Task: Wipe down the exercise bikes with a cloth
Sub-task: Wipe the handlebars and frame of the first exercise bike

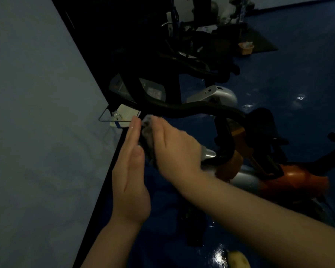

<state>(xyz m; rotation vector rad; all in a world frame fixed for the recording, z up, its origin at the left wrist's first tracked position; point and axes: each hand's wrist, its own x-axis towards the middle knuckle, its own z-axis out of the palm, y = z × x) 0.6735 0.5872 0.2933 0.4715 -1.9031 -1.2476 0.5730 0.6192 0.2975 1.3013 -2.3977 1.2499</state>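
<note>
An orange and silver exercise bike (290, 178) stands in front of me, with a black curved handlebar (197, 109) and a dark console (155, 89). A grey cloth (148, 132) is pressed between my two hands, against a dark part of the bike just below the left end of the handlebar. My right hand (174, 146) lies flat over the cloth from the right. My left hand (131, 171) is flat and upright with its fingers together, touching the cloth from the left. Most of the cloth is hidden by my hands.
A pale blue wall (37, 132) with a black skirting runs along the left. A small glass shelf (118, 117) sticks out from the wall near my fingertips. More bikes (197, 60) stand behind on the shiny blue floor (298, 74). A yellowish object (238, 260) lies at the bottom edge.
</note>
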